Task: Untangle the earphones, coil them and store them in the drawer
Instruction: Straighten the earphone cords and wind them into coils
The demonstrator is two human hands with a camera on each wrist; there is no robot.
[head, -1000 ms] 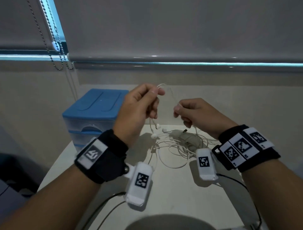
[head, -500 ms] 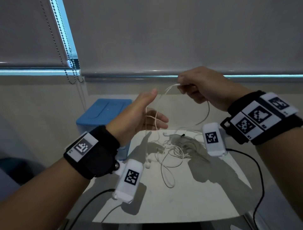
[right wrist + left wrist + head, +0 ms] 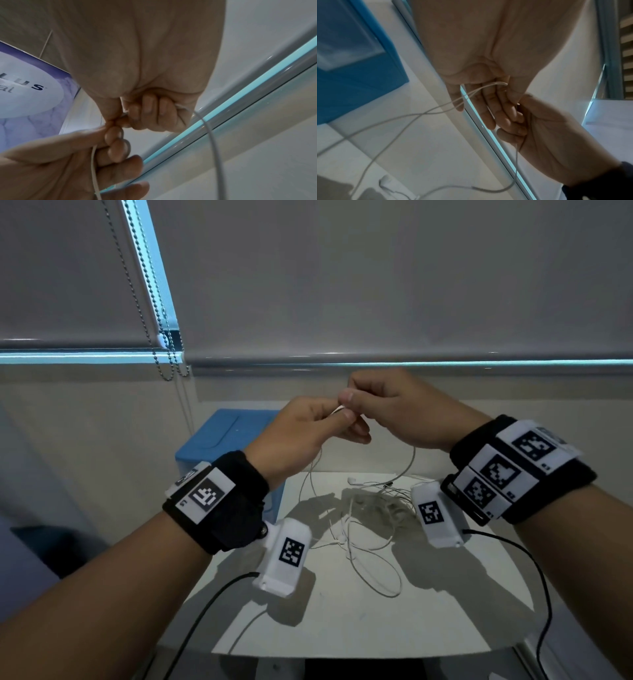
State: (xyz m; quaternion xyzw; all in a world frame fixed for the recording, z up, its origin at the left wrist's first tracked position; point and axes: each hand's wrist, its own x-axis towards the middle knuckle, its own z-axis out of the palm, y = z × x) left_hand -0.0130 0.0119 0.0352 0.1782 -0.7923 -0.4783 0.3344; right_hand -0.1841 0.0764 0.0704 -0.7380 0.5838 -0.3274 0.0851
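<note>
White earphones (image 3: 373, 508) lie in a tangle on the white table (image 3: 342, 621), with one loop (image 3: 376, 573) spread toward me and an earbud (image 3: 352, 481) at the back. Above the tangle my left hand (image 3: 337, 417) and right hand (image 3: 352, 404) meet, each pinching the same stretch of cable between thumb and fingers. Two strands hang from my left fingers (image 3: 486, 108) down to the table. One strand (image 3: 212, 142) curves down out of my curled right fingers (image 3: 150, 108). The blue drawer unit (image 3: 226, 436) stands at the table's back left, its drawers hidden behind my left wrist.
A bead chain (image 3: 161, 337) hangs from the blind at the back left. Black leads (image 3: 205, 604) run from the wrist cameras over the table's front edge. A printed box (image 3: 25, 94) shows in the right wrist view.
My right hand has come down and left from its raised position. My left hand, earlier open with cable draped over it, now pinches the cable beside the right hand.
</note>
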